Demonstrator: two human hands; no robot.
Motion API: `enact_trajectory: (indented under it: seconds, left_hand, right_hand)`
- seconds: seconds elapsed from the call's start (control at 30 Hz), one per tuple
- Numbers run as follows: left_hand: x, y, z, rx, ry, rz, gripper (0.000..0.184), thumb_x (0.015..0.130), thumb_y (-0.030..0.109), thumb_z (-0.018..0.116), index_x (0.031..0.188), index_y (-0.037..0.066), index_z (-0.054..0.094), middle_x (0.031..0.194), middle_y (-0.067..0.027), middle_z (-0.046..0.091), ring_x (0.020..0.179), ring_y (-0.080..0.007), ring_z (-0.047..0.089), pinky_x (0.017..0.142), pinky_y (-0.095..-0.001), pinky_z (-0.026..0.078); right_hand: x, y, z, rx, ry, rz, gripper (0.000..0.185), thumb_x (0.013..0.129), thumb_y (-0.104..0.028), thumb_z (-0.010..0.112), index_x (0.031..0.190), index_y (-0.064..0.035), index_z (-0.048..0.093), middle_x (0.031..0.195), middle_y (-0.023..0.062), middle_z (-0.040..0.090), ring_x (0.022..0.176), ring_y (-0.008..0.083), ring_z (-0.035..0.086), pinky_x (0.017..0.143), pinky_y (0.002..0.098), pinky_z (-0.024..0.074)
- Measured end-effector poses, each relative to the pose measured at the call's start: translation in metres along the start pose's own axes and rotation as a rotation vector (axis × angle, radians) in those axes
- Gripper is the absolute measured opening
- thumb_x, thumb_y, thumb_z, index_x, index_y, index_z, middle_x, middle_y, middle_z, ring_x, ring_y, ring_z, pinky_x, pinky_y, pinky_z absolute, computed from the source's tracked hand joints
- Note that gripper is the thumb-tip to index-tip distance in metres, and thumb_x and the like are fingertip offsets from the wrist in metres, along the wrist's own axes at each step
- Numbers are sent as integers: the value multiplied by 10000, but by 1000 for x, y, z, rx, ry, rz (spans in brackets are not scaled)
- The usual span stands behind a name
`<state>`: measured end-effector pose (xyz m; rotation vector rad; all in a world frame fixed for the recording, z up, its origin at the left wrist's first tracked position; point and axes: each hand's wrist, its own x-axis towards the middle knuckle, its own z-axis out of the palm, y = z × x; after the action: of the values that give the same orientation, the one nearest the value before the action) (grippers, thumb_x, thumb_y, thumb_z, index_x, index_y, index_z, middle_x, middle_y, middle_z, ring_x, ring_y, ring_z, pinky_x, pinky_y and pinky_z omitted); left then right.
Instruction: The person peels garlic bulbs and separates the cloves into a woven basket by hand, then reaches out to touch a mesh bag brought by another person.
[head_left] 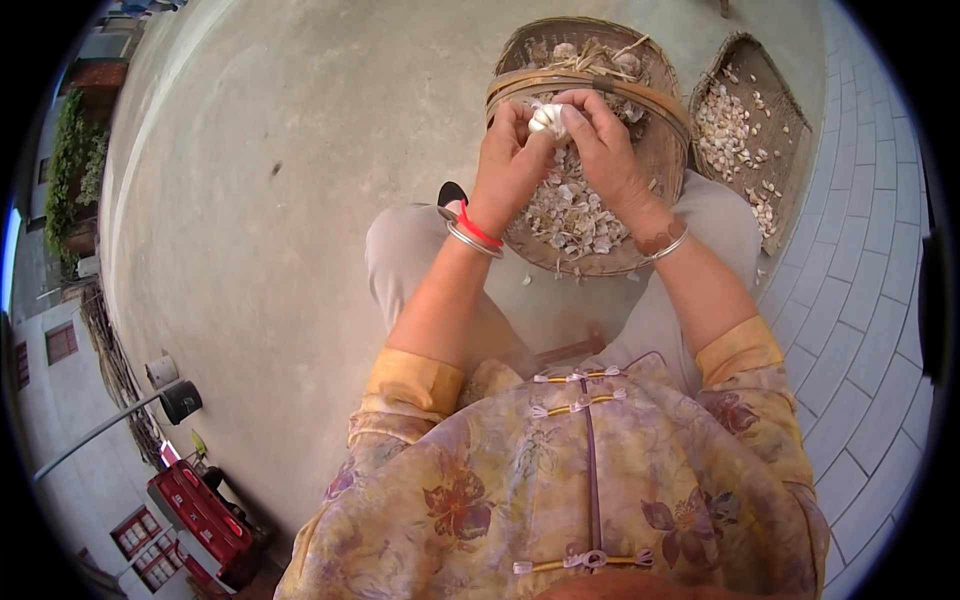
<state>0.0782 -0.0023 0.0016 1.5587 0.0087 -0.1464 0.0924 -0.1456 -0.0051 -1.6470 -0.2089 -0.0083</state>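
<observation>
A white garlic bulb (547, 120) is held between my two hands, above a round woven basket (655, 155). My left hand (512, 165), with a red band and a bangle at the wrist, grips the bulb's left side, fingers curled. On its right side, the thumb and fingers of my right hand (607, 150) close on it. Loose garlic skins (575, 215) lie in the basket below my hands. Whole bulbs and dry stalks (605, 60) fill its far part, behind the curved handle (640, 92).
A scoop-shaped woven tray (785, 115) with loose garlic cloves (725, 125) stands right of the basket. Grey paving (850, 290) runs along the right edge. A red vehicle (205, 520) and a black bucket (181, 402) are at the lower left.
</observation>
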Motion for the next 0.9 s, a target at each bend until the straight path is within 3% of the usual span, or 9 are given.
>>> enact_trajectory:
  seconds: [0.03, 0.1, 0.17, 0.2, 0.33, 0.57, 0.67, 0.73, 0.9]
  left_hand:
    - [0, -3, 0, 0, 0, 0, 225, 896, 155, 516, 1048, -1, 462, 770, -85, 605, 654, -142, 596, 563, -264, 481]
    - [-6, 3, 3, 571, 83, 243, 263, 867, 152, 524, 1057, -19, 462, 762, -144, 607, 655, -215, 604, 591, -348, 480]
    - [-8, 4, 12, 620, 95, 253, 285, 859, 168, 499, 1065, -26, 466, 802, -252, 596, 746, -406, 595, 676, -439, 470]
    - [-11, 7, 13, 586, 86, 254, 305, 868, 187, 497, 1082, -27, 462, 841, -272, 592, 805, -436, 586, 713, -456, 461]
    - [-10, 13, 14, 658, 84, 316, 331, 907, 234, 538, 1097, -28, 465, 906, -278, 580, 865, -436, 576, 762, -467, 456]
    - [-6, 10, 11, 664, 15, 235, 235, 935, 192, 483, 1023, -24, 454, 839, -267, 570, 820, -455, 561, 712, -504, 437]
    - [-6, -1, 12, 700, 5, 242, 205, 941, 174, 458, 990, -25, 444, 843, -283, 565, 821, -468, 548, 696, -515, 430]
    - [-5, -4, 12, 722, -4, 244, 192, 943, 170, 448, 972, -20, 438, 822, -291, 563, 798, -480, 541, 682, -523, 424]
    - [-1, -13, 12, 660, 20, 253, 203, 948, 186, 428, 932, -17, 433, 775, -304, 556, 764, -501, 528, 659, -528, 415]
  right_hand:
    - [0, 1, 1, 0, 0, 0, 259, 952, -240, 505, 1051, -6, 552, 894, 58, 616, 798, 104, 548, 727, 267, 468]
    - [-1, 8, 3, 34, -4, 103, 260, 968, -265, 473, 1016, -14, 523, 848, 40, 581, 723, 108, 525, 665, 257, 457]
    - [-8, 10, 0, 94, -40, 159, 263, 976, -281, 453, 1015, -28, 513, 829, 27, 555, 688, 96, 504, 619, 250, 438]
    - [-2, 10, 3, 161, -88, 192, 266, 984, -297, 433, 1014, -42, 503, 809, 13, 530, 653, 84, 484, 573, 243, 420]
    - [1, 4, 10, 449, -36, 374, 187, 985, -285, 424, 1041, -116, 479, 706, -34, 449, 532, 40, 392, 439, 207, 306]
    - [0, -7, 6, 558, -95, 515, 145, 975, -276, 439, 969, -132, 458, 684, -34, 447, 484, 54, 381, 409, 206, 283]
    - [-5, -4, 3, 485, -165, 565, 173, 974, -271, 441, 965, -105, 489, 698, -20, 466, 542, 71, 410, 472, 227, 342]
    - [-8, 15, 9, 274, -79, 275, 234, 977, -283, 436, 950, -70, 529, 719, -16, 497, 637, 96, 447, 596, 257, 404]
    - [-8, 26, 13, 197, -41, 233, 324, 976, -300, 427, 904, -12, 557, 757, 37, 550, 724, 133, 486, 701, 296, 424]
